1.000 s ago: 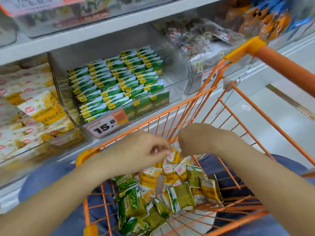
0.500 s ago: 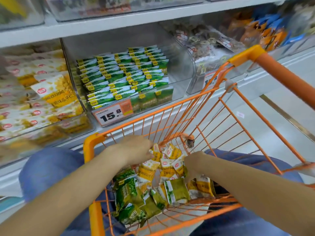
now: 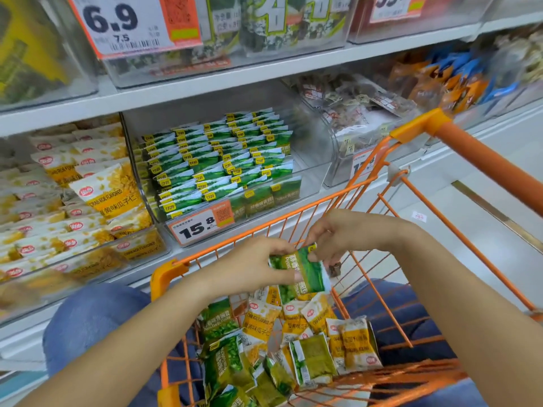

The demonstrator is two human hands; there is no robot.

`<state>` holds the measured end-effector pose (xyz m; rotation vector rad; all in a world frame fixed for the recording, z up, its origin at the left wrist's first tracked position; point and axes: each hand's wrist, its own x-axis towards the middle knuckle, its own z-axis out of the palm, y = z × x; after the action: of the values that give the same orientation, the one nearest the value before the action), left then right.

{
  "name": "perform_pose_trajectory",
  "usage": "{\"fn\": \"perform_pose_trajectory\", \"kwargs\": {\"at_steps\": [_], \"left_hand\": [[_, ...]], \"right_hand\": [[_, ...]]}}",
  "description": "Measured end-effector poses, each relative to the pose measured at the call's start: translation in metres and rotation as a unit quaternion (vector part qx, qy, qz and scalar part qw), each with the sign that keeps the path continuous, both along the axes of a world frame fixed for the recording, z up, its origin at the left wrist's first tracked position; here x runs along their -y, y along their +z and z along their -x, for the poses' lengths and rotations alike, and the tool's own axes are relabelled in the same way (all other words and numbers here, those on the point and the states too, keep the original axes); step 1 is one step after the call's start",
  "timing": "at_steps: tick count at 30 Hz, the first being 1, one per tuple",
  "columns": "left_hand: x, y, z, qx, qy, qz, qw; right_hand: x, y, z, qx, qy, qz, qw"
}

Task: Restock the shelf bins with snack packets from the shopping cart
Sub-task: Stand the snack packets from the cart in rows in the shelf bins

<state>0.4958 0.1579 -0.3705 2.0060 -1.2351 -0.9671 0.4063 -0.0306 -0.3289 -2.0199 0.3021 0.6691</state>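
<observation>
Green snack packet (image 3: 302, 270) (glossy, white-edged) — pinched by both hands, left (image 3: 255, 267), right (image 3: 338, 233)

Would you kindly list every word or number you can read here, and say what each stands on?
"6.9", with "7.5" below: price tag on the top shelf bin.
"15.8": price tag on the green packet bin.
"CRAB ROE FLAVORED": yellow packet in the left bin.
Green packet held by left hand and right hand: print too blurred.
Remaining tags: unreadable.

Green snack packets (image 3: 302, 270) pinched above orange cart (image 3: 173, 270), yellow and green packets (image 3: 293, 342) heaped inside
</observation>
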Motion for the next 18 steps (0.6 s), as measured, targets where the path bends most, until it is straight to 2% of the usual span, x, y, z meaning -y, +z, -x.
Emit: {"fn": "perform_pose_trajectory", "kwargs": {"at_steps": [3,5,7,8,10,12,14,18], "left_hand": [[0.01,0.015,-0.003,-0.005,0.011,0.037,0.999],[0.019,0.031,-0.015,0.027,0.028,0.04,0.998],[0.031,0.049,-0.035,0.056,0.07,0.045,0.995],[0.037,0.058,-0.049,0.05,0.103,0.057,0.992],[0.054,0.067,-0.078,0.051,0.183,0.09,0.978],[0.075,0.069,-0.102,0.101,0.236,0.098,0.961],[0.101,0.062,-0.122,0.099,0.271,0.098,0.952],[0.144,0.044,-0.153,0.013,0.352,0.122,0.928]], "right_hand": [[-0.004,0.014,-0.009,0.123,-0.057,0.002,0.991],[-0.006,0.02,-0.015,0.2,-0.103,-0.002,0.974],[-0.001,0.019,-0.022,0.288,-0.192,0.037,0.937],[0.005,0.016,-0.024,0.319,-0.219,0.095,0.917],[0.017,0.001,-0.028,0.325,-0.191,0.252,0.892],[0.02,-0.023,-0.029,0.323,-0.117,0.342,0.875],[0.018,-0.046,-0.03,0.353,-0.084,0.388,0.847],[0.019,-0.059,-0.033,0.41,-0.11,0.415,0.805]]}}
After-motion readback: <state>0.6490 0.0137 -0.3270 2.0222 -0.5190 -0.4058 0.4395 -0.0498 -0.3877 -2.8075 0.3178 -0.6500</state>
